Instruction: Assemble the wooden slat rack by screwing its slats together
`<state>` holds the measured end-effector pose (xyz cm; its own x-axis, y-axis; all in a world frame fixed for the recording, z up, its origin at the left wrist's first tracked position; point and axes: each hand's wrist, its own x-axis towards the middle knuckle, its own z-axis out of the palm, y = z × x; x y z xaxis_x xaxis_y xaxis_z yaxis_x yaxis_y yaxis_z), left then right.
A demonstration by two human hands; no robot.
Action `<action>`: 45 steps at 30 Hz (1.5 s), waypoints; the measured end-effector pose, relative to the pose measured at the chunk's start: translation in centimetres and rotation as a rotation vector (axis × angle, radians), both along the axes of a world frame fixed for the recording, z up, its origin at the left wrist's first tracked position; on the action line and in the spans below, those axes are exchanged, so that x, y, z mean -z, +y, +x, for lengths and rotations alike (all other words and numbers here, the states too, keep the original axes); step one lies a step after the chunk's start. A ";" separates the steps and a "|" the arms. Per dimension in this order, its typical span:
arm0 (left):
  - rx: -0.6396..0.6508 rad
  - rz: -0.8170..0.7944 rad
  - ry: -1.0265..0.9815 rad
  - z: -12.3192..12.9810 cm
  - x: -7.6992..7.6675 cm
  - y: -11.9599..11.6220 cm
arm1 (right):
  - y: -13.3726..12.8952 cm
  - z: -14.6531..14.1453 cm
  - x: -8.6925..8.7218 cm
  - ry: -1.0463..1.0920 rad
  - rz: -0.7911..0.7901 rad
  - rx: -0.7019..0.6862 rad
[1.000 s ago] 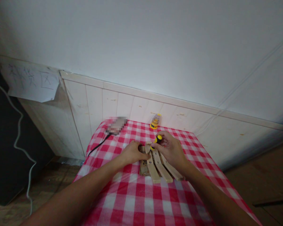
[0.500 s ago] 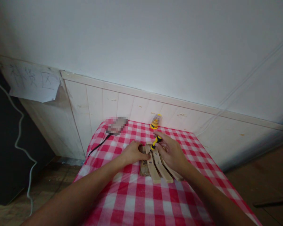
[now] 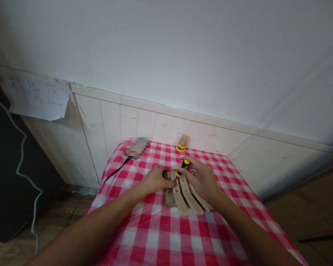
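Between the thumb and fingers of my right hand [image 3: 201,177] is a yellow-and-black screwdriver [image 3: 185,163]. It leans, its lower end over the leftmost of three pale wooden strips [image 3: 181,205]. Dark screws or holes dot the strips, which lie side by side and partly under my right hand. My left hand [image 3: 157,180] is closed on the left side of a wooden piece with dark printed marks [image 3: 170,199], its thumb by the screwdriver's lower end. The tip of the screwdriver is too small to make out.
A clear case with a yellow base [image 3: 181,147] stands at the back of the table by the wall. Left of it lies a blurred-out object with a black strap [image 3: 118,170]. A red-and-white checked cloth [image 3: 155,240] covers the table.
My right fingers have shifted around the screwdriver handle, the index finger coming down and curling closer. The handle has turned slightly in the grip. My left hand stays put.
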<state>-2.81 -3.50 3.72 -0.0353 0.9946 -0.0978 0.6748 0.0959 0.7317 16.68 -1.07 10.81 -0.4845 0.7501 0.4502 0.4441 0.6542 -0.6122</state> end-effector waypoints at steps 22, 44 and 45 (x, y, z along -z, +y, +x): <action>0.016 -0.014 -0.051 -0.1 0.4 0.2 | -2.9 1.9 -0.2 0.103 -0.018 0.036; 0.004 -0.004 -0.073 -0.1 0.2 0.1 | -3.6 1.9 -0.7 -0.025 0.221 -0.066; 0.003 -0.005 -0.073 -0.1 0.3 0.1 | -3.6 1.9 -0.6 -0.022 0.205 -0.046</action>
<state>-2.94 -3.45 3.46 -0.0245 0.9942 -0.1046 0.6203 0.0972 0.7783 18.58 -4.66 11.45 -0.5271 0.6206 0.5805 0.4226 0.7841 -0.4546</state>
